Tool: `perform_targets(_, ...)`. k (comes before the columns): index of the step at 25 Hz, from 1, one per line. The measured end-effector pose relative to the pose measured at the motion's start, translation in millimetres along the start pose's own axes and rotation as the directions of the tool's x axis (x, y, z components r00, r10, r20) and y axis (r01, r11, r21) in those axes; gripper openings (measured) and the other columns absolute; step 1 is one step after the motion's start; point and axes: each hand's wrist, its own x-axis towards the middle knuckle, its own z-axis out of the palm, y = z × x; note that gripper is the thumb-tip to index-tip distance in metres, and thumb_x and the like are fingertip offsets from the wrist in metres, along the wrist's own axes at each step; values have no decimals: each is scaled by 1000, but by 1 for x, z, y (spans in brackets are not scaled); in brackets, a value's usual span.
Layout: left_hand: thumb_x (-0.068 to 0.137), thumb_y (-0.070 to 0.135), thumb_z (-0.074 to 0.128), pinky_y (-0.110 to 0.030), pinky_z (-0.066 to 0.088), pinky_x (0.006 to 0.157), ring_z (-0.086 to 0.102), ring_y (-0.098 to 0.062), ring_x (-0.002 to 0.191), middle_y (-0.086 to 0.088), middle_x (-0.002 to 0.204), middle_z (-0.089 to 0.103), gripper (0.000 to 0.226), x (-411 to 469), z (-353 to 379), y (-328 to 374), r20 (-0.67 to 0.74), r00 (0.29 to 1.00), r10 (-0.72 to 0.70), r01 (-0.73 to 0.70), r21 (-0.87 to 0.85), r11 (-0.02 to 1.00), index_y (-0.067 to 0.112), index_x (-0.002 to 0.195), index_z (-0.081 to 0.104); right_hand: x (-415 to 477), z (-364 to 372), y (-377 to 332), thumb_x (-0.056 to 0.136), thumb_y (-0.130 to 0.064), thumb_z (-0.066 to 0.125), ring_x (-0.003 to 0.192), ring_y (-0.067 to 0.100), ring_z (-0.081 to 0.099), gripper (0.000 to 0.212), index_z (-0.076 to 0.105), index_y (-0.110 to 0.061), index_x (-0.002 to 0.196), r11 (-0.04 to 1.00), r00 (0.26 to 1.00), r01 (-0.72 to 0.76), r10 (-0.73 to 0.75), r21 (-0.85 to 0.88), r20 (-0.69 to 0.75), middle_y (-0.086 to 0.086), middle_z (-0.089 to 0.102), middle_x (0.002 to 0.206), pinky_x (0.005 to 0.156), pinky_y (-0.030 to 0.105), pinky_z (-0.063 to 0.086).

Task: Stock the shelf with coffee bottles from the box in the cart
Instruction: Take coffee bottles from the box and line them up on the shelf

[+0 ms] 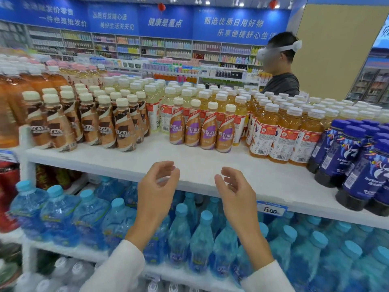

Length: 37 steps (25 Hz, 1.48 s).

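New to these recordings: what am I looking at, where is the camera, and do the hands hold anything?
There is no machine: one wide-angle camera on a person's head looks forward and down. The left hand and right hand, in white sleeves, hover before the white shelf, fingers loosely curled, holding nothing. On the shelf stand brown Nescafe bottles on the left, four purple-labelled Nescafe bottles in the middle, orange drink bottles and dark blue bottles to the right. Below are blue water bottles. No box or cart shows.
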Motion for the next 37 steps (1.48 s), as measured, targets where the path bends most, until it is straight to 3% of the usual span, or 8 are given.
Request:
perform_targets(8, 92, 17, 70, -23, 56, 85, 69, -8, 102, 7, 104, 77, 15, -119, -132, -74, -180, 961, -209, 211, -11, 978, 21, 106, 73, -130, 80, 37, 91, -33, 69, 106, -7, 64, 19, 72, -34, 109, 959, 947, -198, 134, 201, 293, -26, 71, 109, 91, 16, 48)
perform_targets(11, 93, 19, 70, -20, 56, 84, 69, -5, 101, 10, 104, 76, 17, -160, -185, -99, -301, 902, -310, 327, 6, 945, 23, 109, 73, -170, 121, 62, 92, -22, 71, 100, -8, 65, 17, 73, -30, 106, 930, 877, -333, 244, 157, 415, -20, 74, 105, 81, 6, 47)
perform_targets(15, 92, 18, 72, -19, 55, 83, 70, -4, 100, 13, 104, 76, 18, -216, -265, -124, -463, 775, -430, 462, -48, 885, 27, 107, 73, -224, 186, 75, 90, -15, 74, 84, -15, 64, 15, 74, -22, 103, 910, 781, -414, 347, 15, 519, -7, 76, 103, 75, 13, 48)
perform_targets(18, 91, 18, 73, -25, 55, 85, 71, -5, 98, 16, 100, 77, 15, -251, -325, -137, -569, 654, -498, 534, -118, 837, 25, 105, 74, -264, 243, 74, 86, -6, 77, 80, -12, 66, 18, 75, -22, 94, 908, 714, -412, 370, -71, 594, -3, 78, 92, 72, 4, 49)
perform_targets(23, 91, 15, 73, -27, 54, 87, 71, -7, 99, 9, 103, 78, 16, -296, -409, -157, -677, 479, -558, 569, -245, 785, 20, 106, 76, -319, 330, 59, 87, -7, 76, 87, 1, 64, 17, 72, -21, 94, 905, 541, -354, 404, -236, 737, -4, 74, 94, 93, 27, 49)
perform_targets(26, 93, 13, 70, -14, 52, 76, 70, 0, 89, 9, 98, 77, 13, -309, -446, -162, -713, 412, -568, 565, -289, 773, 19, 103, 75, -343, 375, 51, 89, -5, 74, 74, -9, 64, 16, 70, -17, 99, 923, 464, -272, 372, -270, 804, 5, 73, 96, 72, 3, 46)
perform_targets(30, 93, 18, 71, -11, 51, 72, 70, 0, 94, 13, 98, 77, 11, -325, -490, -175, -752, 311, -581, 617, -306, 725, 22, 103, 75, -371, 431, 39, 92, -13, 72, 86, 12, 63, 16, 70, -21, 105, 917, 328, -227, 389, -329, 861, 6, 72, 107, 71, 11, 45)
perform_targets(37, 93, 12, 70, -8, 49, 71, 68, 5, 88, 20, 91, 75, 14, -316, -532, -218, -811, 111, -574, 687, -354, 634, 24, 100, 73, -384, 516, 31, 99, -32, 63, 110, 5, 60, 24, 63, -24, 121, 893, 43, -75, 448, -444, 893, -9, 66, 118, 80, 16, 44)
